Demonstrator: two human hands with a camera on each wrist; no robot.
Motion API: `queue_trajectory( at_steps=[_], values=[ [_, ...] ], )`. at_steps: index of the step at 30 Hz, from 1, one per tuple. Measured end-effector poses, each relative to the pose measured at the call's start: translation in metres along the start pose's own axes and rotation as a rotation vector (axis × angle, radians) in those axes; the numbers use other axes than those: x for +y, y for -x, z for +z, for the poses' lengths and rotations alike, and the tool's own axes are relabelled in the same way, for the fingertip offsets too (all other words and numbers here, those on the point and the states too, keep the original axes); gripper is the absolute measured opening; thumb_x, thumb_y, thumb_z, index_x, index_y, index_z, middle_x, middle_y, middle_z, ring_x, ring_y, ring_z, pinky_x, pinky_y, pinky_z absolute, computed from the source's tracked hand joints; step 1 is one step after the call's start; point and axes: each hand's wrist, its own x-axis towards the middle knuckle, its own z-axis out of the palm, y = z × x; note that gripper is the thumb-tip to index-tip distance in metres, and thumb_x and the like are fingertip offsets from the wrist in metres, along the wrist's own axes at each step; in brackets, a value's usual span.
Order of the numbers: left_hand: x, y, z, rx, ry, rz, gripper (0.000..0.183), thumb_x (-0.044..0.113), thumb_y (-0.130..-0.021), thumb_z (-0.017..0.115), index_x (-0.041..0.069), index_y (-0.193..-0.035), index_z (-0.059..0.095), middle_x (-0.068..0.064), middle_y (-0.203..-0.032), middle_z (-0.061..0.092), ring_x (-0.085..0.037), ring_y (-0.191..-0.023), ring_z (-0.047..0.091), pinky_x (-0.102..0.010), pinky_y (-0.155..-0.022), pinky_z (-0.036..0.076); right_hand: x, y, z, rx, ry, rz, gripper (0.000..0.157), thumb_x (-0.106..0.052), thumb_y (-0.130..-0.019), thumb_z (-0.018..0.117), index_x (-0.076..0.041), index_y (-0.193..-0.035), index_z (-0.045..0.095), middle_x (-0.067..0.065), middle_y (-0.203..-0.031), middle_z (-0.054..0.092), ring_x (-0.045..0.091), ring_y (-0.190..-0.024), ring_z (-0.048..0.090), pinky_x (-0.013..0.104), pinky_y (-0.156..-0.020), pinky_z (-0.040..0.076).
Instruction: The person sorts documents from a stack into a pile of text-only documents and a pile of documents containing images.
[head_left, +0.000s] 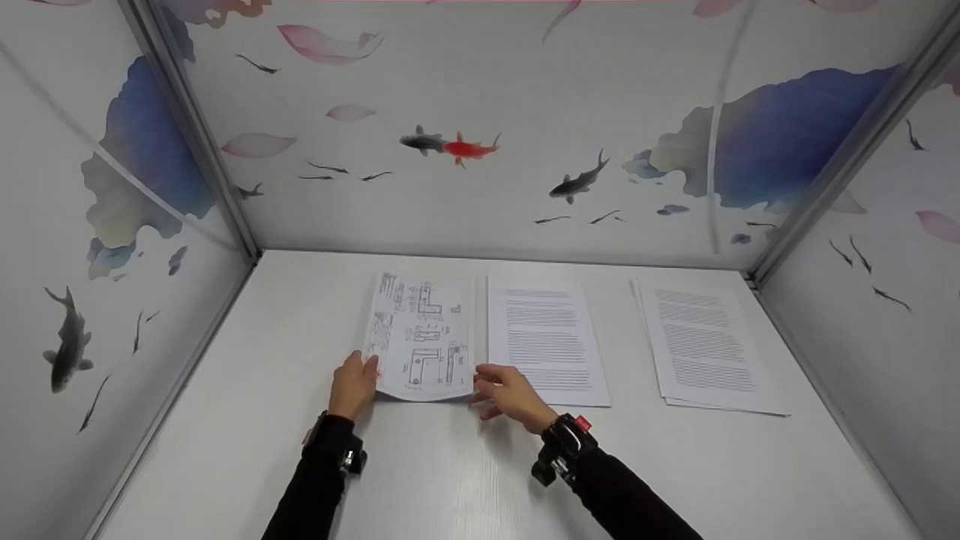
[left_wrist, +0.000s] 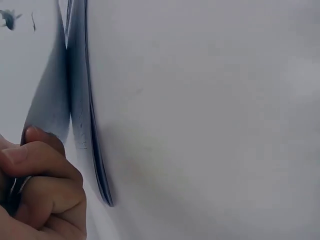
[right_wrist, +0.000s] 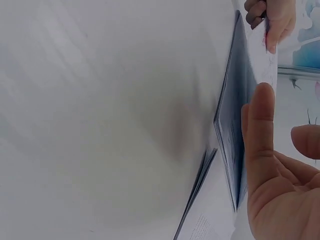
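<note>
While the drawing sheet (head_left: 426, 330) is pinched at its left edge, toward the near corner, by the grip of the left hand (head_left: 352, 386), its long axis is pointed away across the counter (head_left: 450, 480). At the right edge, the right hand (head_left: 517, 397) is placed, fingers extended, nothing gripped; contact cannot be told.

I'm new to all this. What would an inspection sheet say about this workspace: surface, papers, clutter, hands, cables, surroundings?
Surface: white tabletop.
Job's things: drawing sheets, near edge curved; middle text pages; right text pages, edges slightly uneven.
Clutter: nothing seen.
Grippers: bare hands; the left hand pinches the drawing sheets' left side; the right hand, fingers extended, is at their right edge, contact unclear.
Cables: nothing seen.
Surroundings: white wall panels printed with fish and petals; metal corner posts.
</note>
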Motion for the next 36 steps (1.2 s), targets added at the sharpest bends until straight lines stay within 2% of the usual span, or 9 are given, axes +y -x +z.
queue_trajectory(
  at_steps=[2,6,9,15,19,22,25,29,36],
  values=[
    [0.0,0.001,0.0,-0.018,-0.014,-0.006,0.046,0.021,-0.103,0.044,-0.014,-0.133,0.046,-0.03,-0.12,0.061,-0.04,-0.112,0.059,-0.052,-0.097,0.046,0.002,0.001,0.001,-0.009,0.022,0.011,0.049,-0.009,-0.1,0.05,0.01,-0.144,0.038,0.03,-0.141,0.048,0.036,-0.106,0.066,0.036,-0.071,0.059],
    [0.0,0.006,0.0,-0.016,-0.062,0.018,0.04,0.02,-0.1,0.05,-0.011,-0.126,0.051,-0.026,-0.107,0.066,-0.037,-0.099,0.065,-0.049,-0.083,0.05,0.005,0.003,0.001,-0.008,0.049,0.025,0.049,-0.01,-0.099,0.05,0.01,-0.143,0.039,0.03,-0.141,0.048,0.034,-0.104,0.067,0.036,-0.068,0.059],
    [0.001,0.009,-0.001,-0.018,-0.105,0.02,0.043,0.019,-0.098,0.054,-0.013,-0.126,0.049,-0.03,-0.11,0.065,-0.041,-0.099,0.065,-0.051,-0.081,0.051,0.006,0.003,0.001,-0.001,0.07,0.021,0.049,-0.011,-0.1,0.049,0.01,-0.143,0.039,0.029,-0.142,0.048,0.033,-0.102,0.068,0.035,-0.066,0.059],
    [0.004,0.012,-0.005,-0.056,-0.156,-0.057,0.053,0.018,-0.097,0.054,-0.013,-0.137,0.04,-0.036,-0.122,0.058,-0.046,-0.106,0.062,-0.055,-0.082,0.052,0.006,0.002,0.001,-0.028,0.096,0.037,0.052,-0.013,-0.1,0.048,0.008,-0.146,0.036,0.028,-0.138,0.051,0.031,-0.095,0.07,0.035,-0.063,0.059],
    [0.007,0.01,-0.007,-0.057,-0.18,-0.094,0.05,0.021,-0.097,0.054,-0.009,-0.136,0.042,-0.032,-0.118,0.061,-0.042,-0.098,0.064,-0.051,-0.074,0.051,0.008,0.001,0.002,-0.038,0.079,0.048,0.053,-0.012,-0.1,0.048,0.007,-0.147,0.034,0.027,-0.137,0.052,0.03,-0.092,0.071,0.035,-0.064,0.059],
    [0.007,0.01,-0.007,-0.032,-0.232,-0.09,0.045,0.022,-0.096,0.055,-0.007,-0.13,0.05,-0.028,-0.109,0.066,-0.035,-0.086,0.065,-0.046,-0.065,0.05,0.009,0.001,0.002,-0.043,0.07,0.053,0.052,-0.012,-0.1,0.048,0.008,-0.147,0.034,0.028,-0.133,0.056,0.031,-0.092,0.071,0.036,-0.064,0.059],
    [0.005,0.01,-0.006,0.019,-0.302,-0.049,0.033,0.021,-0.095,0.058,-0.006,-0.114,0.06,-0.023,-0.094,0.068,-0.031,-0.075,0.064,-0.042,-0.059,0.048,0.009,0.001,0.002,-0.05,0.068,0.058,0.052,-0.012,-0.1,0.048,0.008,-0.146,0.034,0.028,-0.13,0.057,0.031,-0.093,0.071,0.036,-0.065,0.059],
    [0.005,0.011,-0.004,0.074,-0.38,0.005,0.024,0.018,-0.093,0.063,-0.006,-0.096,0.063,-0.02,-0.082,0.062,-0.032,-0.071,0.063,-0.043,-0.056,0.047,0.009,0.0,0.002,-0.061,0.058,0.061,0.053,-0.012,-0.1,0.049,0.008,-0.146,0.035,0.028,-0.133,0.055,0.033,-0.095,0.07,0.037,-0.066,0.059],
    [0.011,0.017,-0.007,0.055,-0.418,0.014,0.024,0.018,-0.092,0.065,-0.006,-0.092,0.063,-0.018,-0.078,0.059,-0.029,-0.069,0.06,-0.041,-0.055,0.046,0.006,0.001,0.002,-0.059,0.054,0.058,0.053,-0.012,-0.099,0.048,0.009,-0.146,0.035,0.029,-0.134,0.054,0.033,-0.096,0.07,0.038,-0.066,0.059]
  ],
)
